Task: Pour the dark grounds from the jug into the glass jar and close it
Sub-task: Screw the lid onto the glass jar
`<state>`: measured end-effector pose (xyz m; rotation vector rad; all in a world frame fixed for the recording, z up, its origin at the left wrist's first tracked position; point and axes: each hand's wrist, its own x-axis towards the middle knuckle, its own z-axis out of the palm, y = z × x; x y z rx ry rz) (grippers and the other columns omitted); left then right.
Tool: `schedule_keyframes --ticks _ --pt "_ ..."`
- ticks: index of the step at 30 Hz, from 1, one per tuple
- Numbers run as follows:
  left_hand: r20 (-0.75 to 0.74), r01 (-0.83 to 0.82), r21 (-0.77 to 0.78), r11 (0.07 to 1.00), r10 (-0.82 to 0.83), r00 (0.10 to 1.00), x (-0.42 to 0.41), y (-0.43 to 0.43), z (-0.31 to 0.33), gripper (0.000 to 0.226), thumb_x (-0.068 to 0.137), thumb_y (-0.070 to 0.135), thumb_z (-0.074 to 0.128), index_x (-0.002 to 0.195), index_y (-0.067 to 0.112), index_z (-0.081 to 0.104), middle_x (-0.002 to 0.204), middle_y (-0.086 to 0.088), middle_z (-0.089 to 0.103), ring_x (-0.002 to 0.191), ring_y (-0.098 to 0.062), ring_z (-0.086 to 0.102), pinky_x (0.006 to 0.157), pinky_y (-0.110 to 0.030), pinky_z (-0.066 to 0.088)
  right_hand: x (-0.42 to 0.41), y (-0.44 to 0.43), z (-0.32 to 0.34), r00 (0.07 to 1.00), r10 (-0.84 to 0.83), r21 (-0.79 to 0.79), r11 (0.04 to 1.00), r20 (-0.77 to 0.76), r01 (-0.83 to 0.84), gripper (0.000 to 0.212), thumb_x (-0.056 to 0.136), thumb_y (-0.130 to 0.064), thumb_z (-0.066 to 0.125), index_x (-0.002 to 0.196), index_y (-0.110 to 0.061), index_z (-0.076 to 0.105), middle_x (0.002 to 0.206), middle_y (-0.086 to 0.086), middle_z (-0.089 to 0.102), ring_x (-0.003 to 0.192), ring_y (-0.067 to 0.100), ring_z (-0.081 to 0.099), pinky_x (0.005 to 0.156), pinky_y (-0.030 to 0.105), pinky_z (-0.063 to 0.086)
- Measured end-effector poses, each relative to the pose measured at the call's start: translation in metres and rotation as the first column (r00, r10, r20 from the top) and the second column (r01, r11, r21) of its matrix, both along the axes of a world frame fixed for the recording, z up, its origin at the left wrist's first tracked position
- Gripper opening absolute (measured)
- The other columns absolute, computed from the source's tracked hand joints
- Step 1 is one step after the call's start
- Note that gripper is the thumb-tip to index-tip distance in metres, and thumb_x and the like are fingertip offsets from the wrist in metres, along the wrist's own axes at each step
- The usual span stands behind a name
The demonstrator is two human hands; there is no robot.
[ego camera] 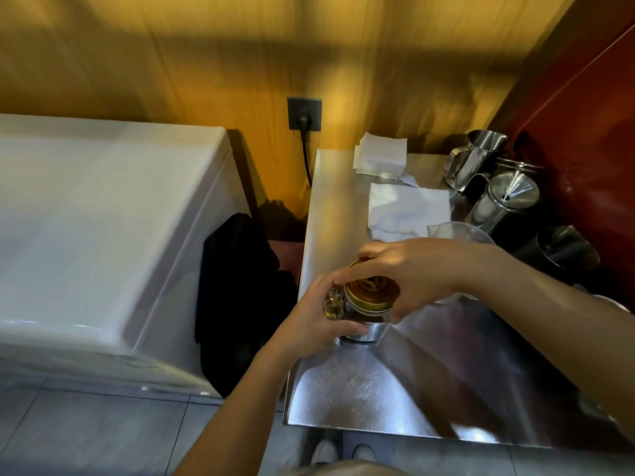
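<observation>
A glass jar [369, 322] with a handle stands near the left edge of the steel counter [412, 389]. Dark grounds show through its glass. A gold lid [372, 290] sits on its mouth. My left hand [323, 316] wraps the jar's side and handle from the left. My right hand [409, 269] comes from the right, with its fingers spread over and around the lid. A clear plastic jug [457, 233] stands just behind my right hand, partly hidden by it; I cannot see its contents.
White napkins [409, 209] and a napkin stack [381, 154] lie at the counter's back. Steel pitchers and a funnel [498, 187] crowd the back right by the red wall. A white appliance [103, 228] stands left, with dark cloth [240, 286] in the gap.
</observation>
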<state>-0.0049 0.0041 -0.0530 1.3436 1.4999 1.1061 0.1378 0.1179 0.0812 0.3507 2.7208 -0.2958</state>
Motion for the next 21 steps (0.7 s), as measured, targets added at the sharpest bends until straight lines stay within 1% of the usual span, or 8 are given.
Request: schedule_keyframes --ticks 1,3,5,8,11,14,17,21 --pt "-0.004 -0.001 0.005 1.000 0.001 1.000 0.000 0.000 0.000 0.076 0.059 0.037 0.087 0.117 0.058 0.043 0.124 0.022 0.048 0.115 0.007 0.048 0.090 -0.007 0.039 0.000 -0.002 -0.001 0.999 -0.032 0.011 0.999 -0.010 0.032 0.076 0.073 -0.046 0.072 0.134 -0.046 0.028 0.112 -0.005 0.046 0.095 0.014 0.049 0.076 0.032 0.050" --pt "-0.010 -0.007 0.012 1.000 0.007 1.000 0.000 -0.001 0.002 0.077 0.057 0.040 0.086 0.118 0.056 0.043 0.122 0.022 0.049 0.114 0.007 0.048 0.090 -0.007 0.039 -0.002 -0.004 -0.005 0.996 -0.060 0.157 0.985 -0.061 0.069 0.069 0.070 -0.067 0.062 0.129 -0.041 0.037 0.107 -0.006 0.053 0.091 0.016 0.053 0.075 0.034 0.050" --pt "-0.009 -0.011 0.006 1.000 0.011 1.000 0.001 -0.001 0.003 0.076 0.054 0.045 0.085 0.116 0.060 0.043 0.121 0.024 0.048 0.113 0.006 0.049 0.090 -0.006 0.039 -0.004 -0.006 -0.010 0.992 -0.090 0.266 0.958 -0.084 0.109 0.069 0.068 -0.074 0.056 0.120 -0.032 0.043 0.102 -0.003 0.058 0.086 0.019 0.056 0.072 0.036 0.050" --pt "-0.030 -0.009 -0.016 1.000 0.009 1.000 0.001 -0.001 0.002 0.076 0.056 0.045 0.085 0.115 0.063 0.040 0.122 0.024 0.047 0.117 0.000 0.048 0.092 -0.008 0.040 -0.007 -0.005 -0.010 0.994 -0.087 0.132 0.987 -0.059 0.095 0.064 0.071 -0.058 0.066 0.123 -0.028 0.042 0.106 -0.002 0.055 0.089 0.018 0.053 0.073 0.034 0.049" --pt "-0.024 -0.003 -0.026 1.000 0.002 1.000 0.000 -0.001 -0.001 0.078 0.060 0.038 0.087 0.115 0.064 0.039 0.123 0.025 0.046 0.116 0.004 0.047 0.091 -0.007 0.041 -0.004 0.001 0.001 1.000 -0.005 -0.062 0.998 -0.031 0.003 0.069 0.073 -0.026 0.075 0.131 -0.032 0.039 0.109 -0.006 0.048 0.096 0.013 0.047 0.077 0.025 0.046" --pt "-0.023 0.001 -0.026 1.000 -0.002 1.000 -0.001 0.000 -0.003 0.078 0.059 0.040 0.087 0.117 0.063 0.040 0.121 0.029 0.046 0.115 0.007 0.048 0.091 -0.009 0.042 -0.002 0.000 0.003 0.997 0.062 -0.090 0.994 -0.037 -0.065 0.073 0.074 -0.010 0.073 0.134 -0.033 0.039 0.121 -0.001 0.046 0.107 0.015 0.045 0.086 0.030 0.047" --pt "-0.026 0.004 -0.037 0.999 -0.005 1.000 -0.001 0.001 -0.002 0.078 0.057 0.044 0.086 0.115 0.066 0.040 0.116 0.039 0.045 0.113 0.010 0.047 0.088 -0.006 0.041 -0.004 -0.002 0.003 0.996 0.083 -0.038 0.996 -0.017 -0.084 0.075 0.074 -0.009 0.073 0.135 -0.036 0.038 0.125 0.000 0.045 0.110 0.018 0.044 0.086 0.035 0.049" --pt "-0.029 -0.006 -0.022 1.000 0.005 1.000 0.000 0.001 -0.002 0.077 0.057 0.044 0.086 0.116 0.064 0.041 0.115 0.040 0.046 0.113 0.011 0.047 0.086 -0.003 0.039 -0.006 -0.002 0.001 1.000 0.028 0.067 0.997 -0.001 -0.028 0.075 0.070 -0.033 0.076 0.134 -0.038 0.036 0.108 -0.004 0.048 0.092 0.013 0.047 0.067 0.024 0.041"
